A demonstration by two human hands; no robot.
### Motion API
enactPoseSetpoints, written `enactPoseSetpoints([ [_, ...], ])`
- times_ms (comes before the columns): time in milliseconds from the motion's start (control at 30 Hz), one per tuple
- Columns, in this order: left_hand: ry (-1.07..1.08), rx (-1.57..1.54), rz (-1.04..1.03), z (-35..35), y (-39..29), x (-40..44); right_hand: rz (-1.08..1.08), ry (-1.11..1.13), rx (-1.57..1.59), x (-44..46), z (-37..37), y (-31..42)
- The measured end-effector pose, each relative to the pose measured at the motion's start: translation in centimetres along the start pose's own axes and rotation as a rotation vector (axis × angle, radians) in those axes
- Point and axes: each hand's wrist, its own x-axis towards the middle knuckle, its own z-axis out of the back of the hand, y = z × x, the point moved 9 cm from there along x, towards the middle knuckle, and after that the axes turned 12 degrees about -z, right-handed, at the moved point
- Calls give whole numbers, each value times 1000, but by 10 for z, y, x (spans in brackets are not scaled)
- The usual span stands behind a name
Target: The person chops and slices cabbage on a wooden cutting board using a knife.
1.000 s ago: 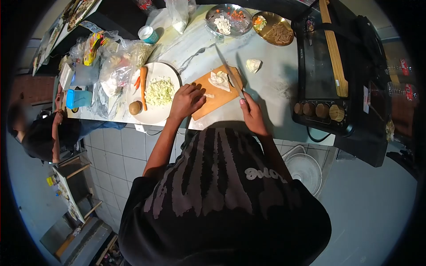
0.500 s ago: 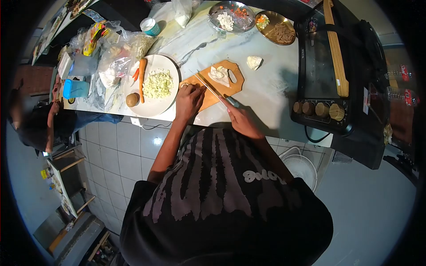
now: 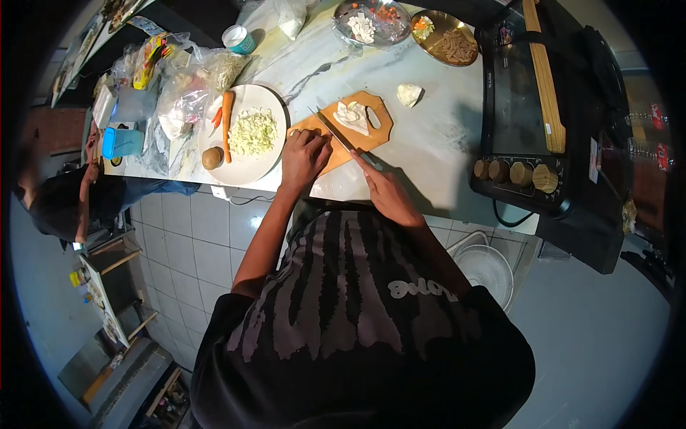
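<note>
My right hand (image 3: 386, 191) is wrapped round the handle of a knife (image 3: 334, 133), whose blade points up and left across the orange cutting board (image 3: 376, 137). Beside the blade, my left hand (image 3: 306, 157) rests closed on the board's left end, over a small pale piece mostly hidden by the fingers. White pieces (image 3: 352, 118) lie on the board near its handle hole. To the left, a cream plate (image 3: 246, 174) holds chopped pale green bits (image 3: 253, 132), a carrot (image 3: 227, 121), red chillies (image 3: 216, 118) and a round brown item (image 3: 211, 158).
A white chunk (image 3: 409, 94) lies right of the board. Metal plates (image 3: 421, 44) with food stand at the back. A black oven (image 3: 511, 107) is on the right, plastic bags (image 3: 182, 100) on the left. Another person (image 3: 64, 200) is at far left.
The knife has swung from upright at the board's right side to a leftward slant beside my left hand. My right hand moved slightly left and down. My left hand stays on the board.
</note>
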Motion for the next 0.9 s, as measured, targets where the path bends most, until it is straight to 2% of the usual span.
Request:
enactPoseSetpoints([
  [300,-37,-52,71,2,5,0,-113,111,-96,-3,-2,-7],
  [433,-108,-104,90,-2,14,-7,-23,65,-219,7,-5,-10],
  [600,-19,-168,267,-12,28,-12,34,23,-308,14,-9,-1],
  [667,-4,-177,317,-10,25,-12,-57,78,-248,12,-7,-4],
  [733,-82,-283,459,-4,27,-14,-95,70,-225,9,-6,-4],
  [900,-36,-216,372,-5,24,-15,-145,56,-161,6,-6,-9],
])
